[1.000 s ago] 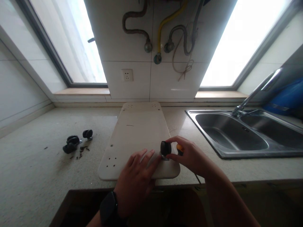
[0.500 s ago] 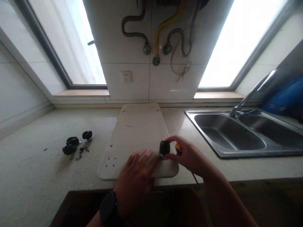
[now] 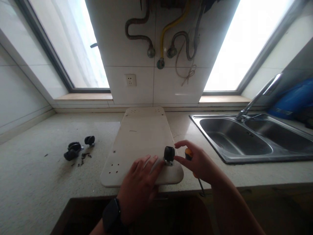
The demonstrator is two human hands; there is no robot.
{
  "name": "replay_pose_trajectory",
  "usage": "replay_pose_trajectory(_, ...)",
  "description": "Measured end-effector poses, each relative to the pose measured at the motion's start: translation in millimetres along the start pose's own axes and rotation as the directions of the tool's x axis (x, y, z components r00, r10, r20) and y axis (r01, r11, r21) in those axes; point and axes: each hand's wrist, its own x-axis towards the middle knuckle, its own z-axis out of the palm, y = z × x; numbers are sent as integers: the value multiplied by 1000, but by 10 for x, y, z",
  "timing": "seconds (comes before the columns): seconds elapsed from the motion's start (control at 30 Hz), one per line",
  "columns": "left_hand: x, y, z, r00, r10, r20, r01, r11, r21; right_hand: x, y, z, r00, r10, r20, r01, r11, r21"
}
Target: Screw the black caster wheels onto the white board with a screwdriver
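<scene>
- Centrally, the black caster (image 3: 169, 153) is standing wheel-up on its metal plate at the near right corner of the white board (image 3: 144, 130).
- The left hand (image 3: 140, 178) is lying on the board with fingers slightly spread, the forefinger reaching the plate's edge.
- The right hand's (image 3: 194, 160) thumb and forefinger are parting around the caster's right side; whether the thumb is touching is impossible to tell. The other fingers appear to be gripping a screwdriver (image 3: 188, 153) against the palm.
- Likely fault: with only a fingertip steadying it, the plate may be slipping out of line with any holes beneath, which are hidden.
- Second fault: the screwdriver's shaft is pointing down near the tabletop (image 3: 44, 176) edge; a loosening grip could be dropping it, or a turn of the wrist knocking the caster.
- Leftward, three more casters (image 3: 89, 140) are resting beside loose dark screws (image 3: 84, 157), which a sweeping sleeve could be scattering.
- Rightward, the steel sink (image 3: 228, 161) is limiting elbow room; the tap (image 3: 259, 96) is rising behind it.
- Beyond the board, the tiled wall (image 3: 141, 94) is blocking any forward slide.
</scene>
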Motion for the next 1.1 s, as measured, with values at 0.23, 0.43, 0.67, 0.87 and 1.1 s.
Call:
replay_pose_trajectory(0.23, -10, -8, 19, 1000, 5, -11, -5, 1000, -2, -40, 42, 38, 999, 30, -14, -30, 999, 18)
replay_pose_trajectory(0.43, 3, -9, 14, 1000, 6, -7, -6, 1000, 5, -75, 137, 98, 999, 54, 1, -54, 998, 30)
replay_pose_trajectory(0.67, 4, -15, 22, 999, 13, -29, -12, 1000, 9, -132, 211, 193, 998, 66, 12, -67, 996, 60)
replay_pose_trajectory(0.87, 6, -30, 26, 999, 16, -35, -16, 1000, 20, -197, 238, 258, 996, 81, 38, -85, 991, 107)
replay_pose_trajectory(1.1, 3, -34, 21, 999, 16, -31, -15, 999, 36, -210, 246, 264, 995, 80, 66, -88, 987, 135)
